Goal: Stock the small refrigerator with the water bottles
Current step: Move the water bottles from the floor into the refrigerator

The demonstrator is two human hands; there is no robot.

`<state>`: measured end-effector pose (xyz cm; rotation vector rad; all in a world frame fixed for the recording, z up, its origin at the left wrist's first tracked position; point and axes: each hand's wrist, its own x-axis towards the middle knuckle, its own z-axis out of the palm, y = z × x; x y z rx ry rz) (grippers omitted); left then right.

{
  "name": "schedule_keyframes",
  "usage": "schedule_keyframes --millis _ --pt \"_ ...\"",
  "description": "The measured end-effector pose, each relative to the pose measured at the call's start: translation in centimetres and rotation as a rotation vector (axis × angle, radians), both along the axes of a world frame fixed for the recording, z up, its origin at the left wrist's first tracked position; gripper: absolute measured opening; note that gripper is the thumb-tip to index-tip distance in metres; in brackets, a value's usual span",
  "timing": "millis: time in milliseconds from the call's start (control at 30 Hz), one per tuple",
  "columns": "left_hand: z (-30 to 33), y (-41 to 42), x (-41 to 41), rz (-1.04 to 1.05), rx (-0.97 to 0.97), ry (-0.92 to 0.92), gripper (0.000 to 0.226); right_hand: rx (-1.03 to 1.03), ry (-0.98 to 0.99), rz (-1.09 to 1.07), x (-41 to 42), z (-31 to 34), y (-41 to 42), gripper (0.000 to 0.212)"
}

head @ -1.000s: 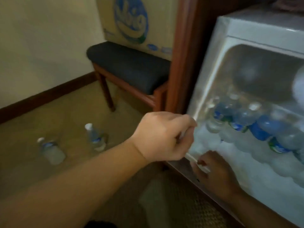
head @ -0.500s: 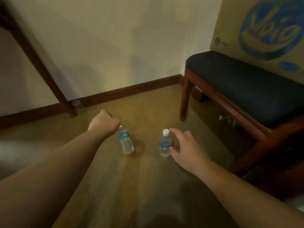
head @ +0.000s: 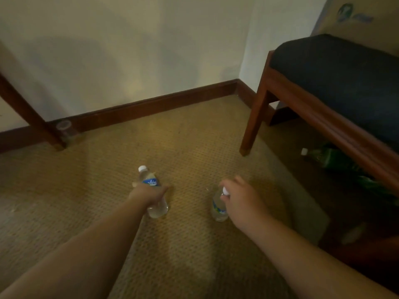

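Two small clear water bottles with white caps and blue labels are on the tan carpet. The left bottle [head: 151, 186] lies tilted, cap pointing away, and my left hand [head: 146, 194] is wrapped over its middle. The right bottle [head: 218, 207] stands upright, and my right hand [head: 241, 199] closes around its neck and cap from the right. The refrigerator is out of view.
A wooden bench with a dark cushion [head: 336, 78] stands at the right, its leg [head: 252, 126] near the right bottle. A green bottle [head: 326, 157] lies under the bench. A wooden furniture leg [head: 32, 117] and a clear cup [head: 63, 128] stand by the baseboard at left.
My view swung from the open refrigerator to the floor. Both hands reached down; the left one closed over the lying bottle and the right one came onto the standing bottle's top.
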<state>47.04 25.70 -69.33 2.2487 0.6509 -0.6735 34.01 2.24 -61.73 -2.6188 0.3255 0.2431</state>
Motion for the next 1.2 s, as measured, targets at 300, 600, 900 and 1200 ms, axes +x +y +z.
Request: schedule_keyframes --millis 300,600,900,1200 --pt "-0.8 -0.8 -0.8 -0.065 -0.048 -0.235 0.068 0.010 -0.030 -0.062 -2.0 1.5 -0.8 0.013" --pt "14.7 -9.3 -12.6 -1.014 -0.356 -0.546 0.056 0.048 -0.159 -0.054 -19.1 13.2 -3.8 0.010" --pt "23.6 -18.0 -28.9 -1.544 -0.660 -0.852 0.070 -0.050 -0.237 -0.272 -37.5 21.8 -10.3 0.015" --pt "27.6 -24.3 -38.7 -1.719 -0.773 -0.727 0.080 -0.233 -0.320 -0.671 -50.1 24.4 -15.9 0.018"
